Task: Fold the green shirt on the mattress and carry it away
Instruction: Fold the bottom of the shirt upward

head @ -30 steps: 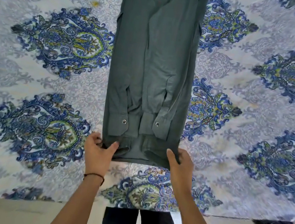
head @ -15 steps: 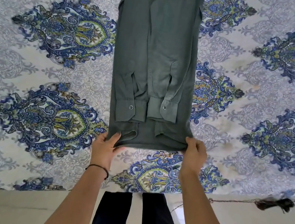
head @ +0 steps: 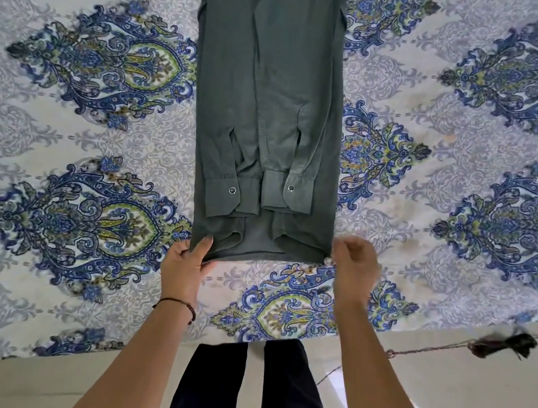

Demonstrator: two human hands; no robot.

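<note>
Observed shirt [head: 268,100] flat on mattress [head: 45,259], centre to 12 o'clock, left hand [head: 184,266] pinching 7 o'clock hem corner, right hand [head: 354,266] blurred, grip unclear; best to lift both corners level toward 12.

The green shirt [head: 270,83] is dark green. It lies flat on the mattress [head: 62,140], folded into one long, thin strip. The strip runs from the near edge up and out of the picture. Both sleeves are folded in on top and lie side by side. Their cuffs point to the near end, and each cuff has one small round button. The near end is a bit crumpled. The left hand [head: 183,261] holds its near left corner. The mattress cover is white with big blue and green shapes.
</note>
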